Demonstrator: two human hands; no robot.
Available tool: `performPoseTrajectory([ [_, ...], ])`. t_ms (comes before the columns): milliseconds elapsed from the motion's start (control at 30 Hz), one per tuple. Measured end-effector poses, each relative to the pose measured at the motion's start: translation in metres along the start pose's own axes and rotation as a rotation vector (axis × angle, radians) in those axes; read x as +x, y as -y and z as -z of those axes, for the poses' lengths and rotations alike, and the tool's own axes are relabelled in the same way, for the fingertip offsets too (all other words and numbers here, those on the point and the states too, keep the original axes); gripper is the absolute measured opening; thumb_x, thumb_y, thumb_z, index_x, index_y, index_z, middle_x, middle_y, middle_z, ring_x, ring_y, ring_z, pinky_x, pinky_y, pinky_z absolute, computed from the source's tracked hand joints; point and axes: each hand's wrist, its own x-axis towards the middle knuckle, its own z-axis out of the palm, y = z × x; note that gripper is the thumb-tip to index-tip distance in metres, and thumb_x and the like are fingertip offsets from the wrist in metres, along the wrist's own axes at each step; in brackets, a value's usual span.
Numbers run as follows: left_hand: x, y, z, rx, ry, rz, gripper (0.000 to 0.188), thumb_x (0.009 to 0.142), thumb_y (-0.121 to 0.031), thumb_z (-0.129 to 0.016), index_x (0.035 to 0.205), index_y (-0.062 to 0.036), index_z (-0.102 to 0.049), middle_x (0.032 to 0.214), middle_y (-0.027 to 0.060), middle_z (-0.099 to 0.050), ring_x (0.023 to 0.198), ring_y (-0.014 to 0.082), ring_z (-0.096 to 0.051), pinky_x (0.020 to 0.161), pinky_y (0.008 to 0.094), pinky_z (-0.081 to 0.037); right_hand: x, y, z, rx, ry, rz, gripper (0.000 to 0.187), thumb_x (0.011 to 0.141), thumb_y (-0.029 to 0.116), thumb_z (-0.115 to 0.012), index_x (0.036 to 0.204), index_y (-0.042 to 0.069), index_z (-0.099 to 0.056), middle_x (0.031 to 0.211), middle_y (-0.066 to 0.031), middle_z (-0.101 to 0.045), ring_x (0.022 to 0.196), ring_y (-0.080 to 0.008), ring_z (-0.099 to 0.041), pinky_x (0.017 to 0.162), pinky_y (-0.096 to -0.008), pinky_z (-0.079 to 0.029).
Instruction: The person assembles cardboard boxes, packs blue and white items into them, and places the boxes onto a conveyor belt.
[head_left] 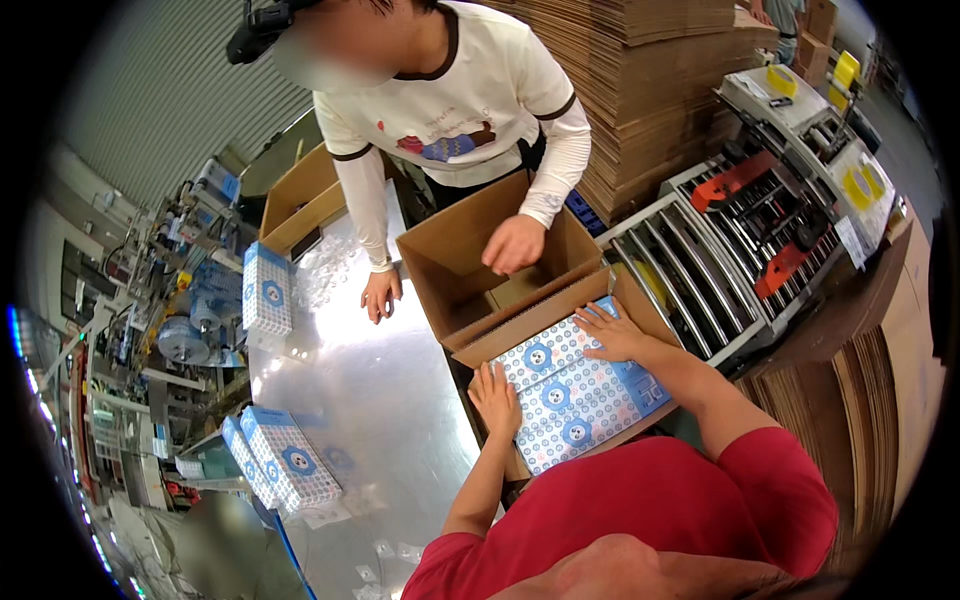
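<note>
Before me stands a cardboard box (647, 303) with several white packs (590, 397) lying side by side in it; each has blue patterning and a blue end. My left hand (494, 402) rests along the packs' left edge, by the box wall, with its fingers stretched out. On the far right part of the packs lies my right hand (612, 336), palm down and fingers spread. Neither hand is wrapped round anything.
Beyond is a second open box (440, 270), with a co-worker's hand (515, 245) over it. The co-worker's other hand (380, 295) touches the metal table (400, 430). Similar packs (290, 460) stand on its left side. At right are a roller conveyor (675, 275) and stacked cardboard (640, 140).
</note>
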Motion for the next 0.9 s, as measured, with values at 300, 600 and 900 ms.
performPoseTrajectory([
  [300, 0.0, 0.028, -0.051, -0.791, -0.114, 0.293, 0.061, 0.088, -0.018, -0.055, 0.136, 0.0055, -0.026, 0.132, 0.0246, -0.039, 0.125, 0.0355, -0.035, 0.105, 0.0395, -0.024, -0.095, -0.066, 0.133, 0.431, -0.112, -0.654, 0.082, 0.083, 0.043, -0.056, 0.142, 0.005, -0.014, 0.09, -0.0238, -0.063, 0.081, -0.0407, -0.061, 0.075, -0.0463, -0.047],
  [600, -0.007, -0.004, -0.123, -0.496, -0.039, 0.519, 0.065, 0.089, -0.035, -0.048, 0.139, -0.0019, -0.025, 0.134, 0.0312, -0.034, 0.125, 0.0434, -0.033, 0.105, 0.0439, -0.027, -0.05, -0.092, 0.002, 0.353, 0.328, -0.187, 0.121, 0.066, 0.047, -0.073, 0.138, -0.006, 0.009, 0.106, -0.0321, -0.057, 0.097, -0.0425, -0.058, 0.085, -0.04, -0.046],
  [900, -0.014, -0.078, -0.024, -0.63, 0.323, -0.21, 0.075, 0.084, -0.046, -0.053, 0.142, -0.0064, -0.024, 0.146, 0.0171, -0.021, 0.136, 0.0286, -0.018, 0.109, 0.0452, -0.014, -0.042, -0.091, 0.024, 0.413, 0.387, -0.175, 0.126, 0.061, 0.043, -0.077, 0.139, -0.005, 0.009, 0.115, -0.033, -0.051, 0.102, -0.0427, -0.056, 0.084, -0.0385, -0.047],
])
